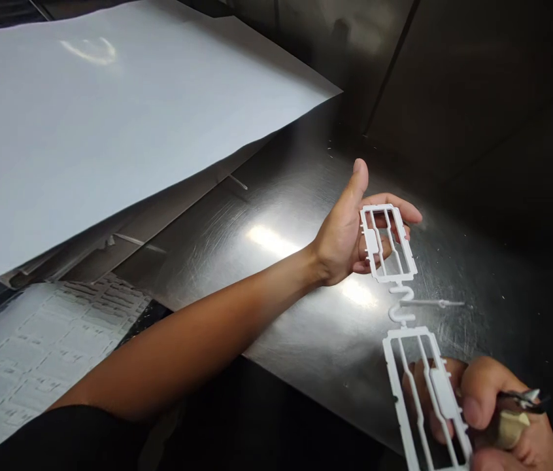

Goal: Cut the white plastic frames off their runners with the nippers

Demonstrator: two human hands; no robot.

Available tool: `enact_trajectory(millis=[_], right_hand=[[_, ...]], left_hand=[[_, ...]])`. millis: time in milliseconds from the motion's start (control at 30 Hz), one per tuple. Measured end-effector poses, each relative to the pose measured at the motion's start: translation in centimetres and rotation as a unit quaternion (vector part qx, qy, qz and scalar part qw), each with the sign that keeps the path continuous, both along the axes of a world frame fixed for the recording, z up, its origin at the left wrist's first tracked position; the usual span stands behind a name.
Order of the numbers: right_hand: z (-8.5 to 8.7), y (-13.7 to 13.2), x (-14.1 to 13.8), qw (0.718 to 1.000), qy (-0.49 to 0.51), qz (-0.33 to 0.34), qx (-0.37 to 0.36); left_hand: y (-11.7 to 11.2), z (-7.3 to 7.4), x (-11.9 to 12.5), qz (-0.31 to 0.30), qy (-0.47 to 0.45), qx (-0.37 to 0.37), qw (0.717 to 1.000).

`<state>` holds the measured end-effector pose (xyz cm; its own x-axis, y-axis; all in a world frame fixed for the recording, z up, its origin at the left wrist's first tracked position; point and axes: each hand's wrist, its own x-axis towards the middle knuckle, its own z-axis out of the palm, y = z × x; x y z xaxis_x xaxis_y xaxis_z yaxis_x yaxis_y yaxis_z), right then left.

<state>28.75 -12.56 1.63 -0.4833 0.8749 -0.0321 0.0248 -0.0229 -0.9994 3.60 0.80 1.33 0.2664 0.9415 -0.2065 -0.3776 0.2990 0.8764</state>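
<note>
A white moulded plastic frame, two barred rectangles joined by an S-shaped link, is held over a shiny steel table. My left hand reaches across and cups the upper rectangle, thumb up, fingers curled behind the bars. My right hand at the bottom right grips the lower rectangle with thumb and fingers. The same hand also holds a small cutting tool with a cream handle and dark metal tip.
A big white sheet lies tilted over the table's left half, with thin plastic runners under its edge. A flat white panel of moulded parts sits at lower left. A thin white sprue piece lies on the steel. Dark metal walls stand behind.
</note>
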Motion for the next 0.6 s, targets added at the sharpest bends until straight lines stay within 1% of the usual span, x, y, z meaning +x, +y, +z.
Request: enact_trajectory(millis=[67,133,200,300,433,533,600], right_hand=[[0.3,0.7,1.0,0.997,0.006,-0.064,-0.037],[0.3,1.9,2.1,0.987,-0.009,-0.145,-0.07],[-0.1,3.4,3.0,0.972,-0.026,-0.221,-0.077],[-1.0,5.5,3.6,0.955,-0.012,-0.286,-0.073],[-2.0,6.9,3.3,0.946,0.023,-0.314,-0.076],[-2.3,7.0,3.0,0.945,0.036,-0.313,-0.088],[-2.3,7.0,2.8,0.946,0.04,-0.309,-0.086]], left_hand=[[0.3,0.0,-0.2,0.027,-0.014,0.013,0.999],[0.5,0.0,-0.5,0.063,-0.023,0.032,0.997],[0.5,0.1,-0.7,0.093,-0.013,0.045,0.995],[0.1,0.5,-0.6,0.101,0.011,0.061,0.993],[-0.8,0.7,-0.2,0.074,-0.003,0.094,0.993],[-1.2,0.7,0.0,0.066,0.009,0.104,0.992],[-1.4,0.8,-0.1,0.071,0.021,0.112,0.991]])
